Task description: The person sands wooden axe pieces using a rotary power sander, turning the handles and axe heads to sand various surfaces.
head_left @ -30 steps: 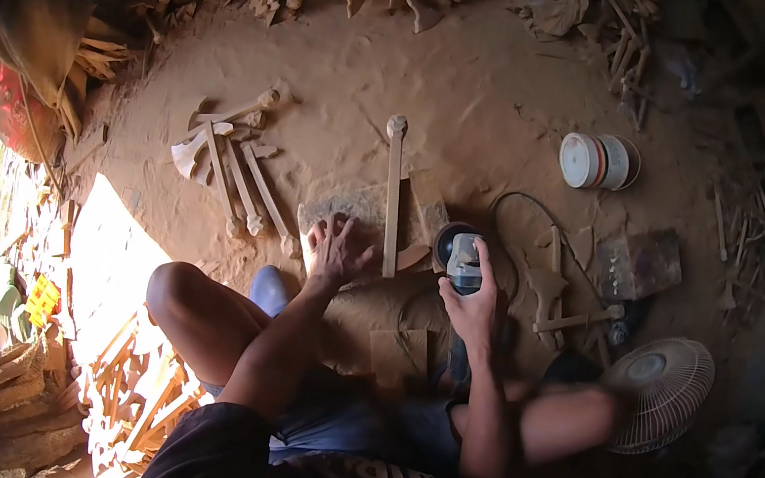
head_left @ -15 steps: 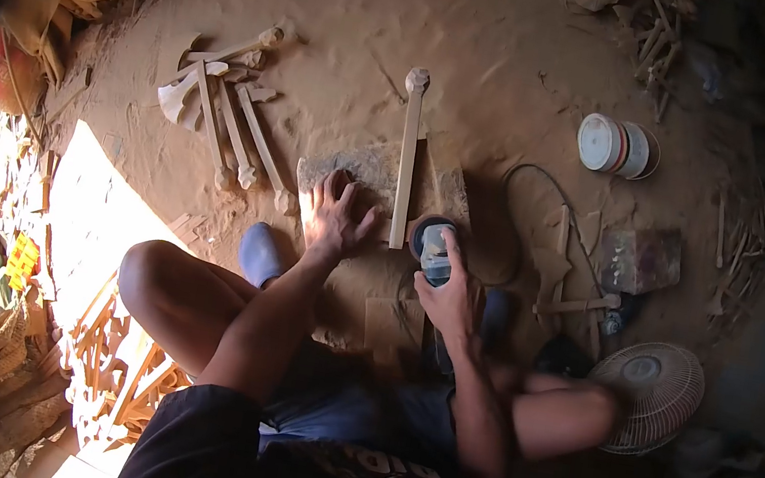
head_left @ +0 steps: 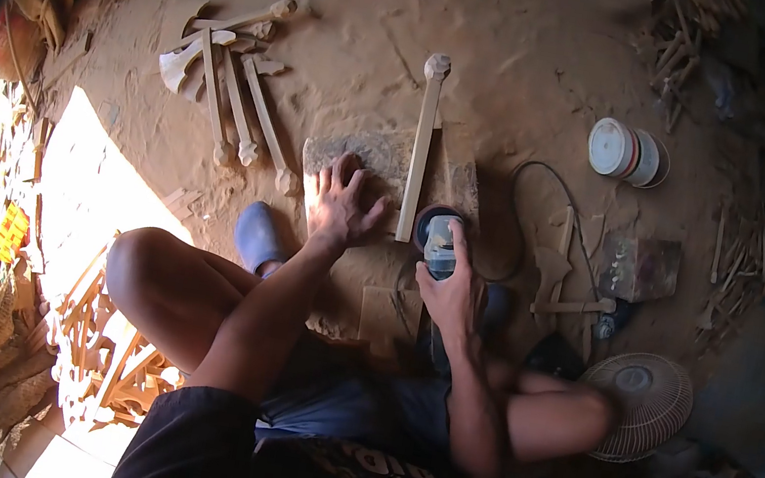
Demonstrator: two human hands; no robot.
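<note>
Grip, right hand (head_left: 450, 295): wrapped round the body of a disc power tool (head_left: 441, 250), forefinger laid forward along it; a firm hold, well suited to steadying the head.
Left hand (head_left: 342, 205): palm down, fingers spread on the board (head_left: 371, 151), grasping nothing that I can see from here.
Wooden bar (head_left: 420, 155), one: lying on the board between the hands, near end just beside the disc, knobbed end jutting past the far edge; contact with the disc I cannot tell. Neither hand pins it; good practice would brace it against skidding, fingers well away from the disc.
Cable (head_left: 525, 174), one: looped right of the board, best left slack.
Wooden pieces (head_left: 251, 118), several: grouped beyond, to the left.
Bucket (head_left: 614, 150), one: farther right, on its side.
</note>
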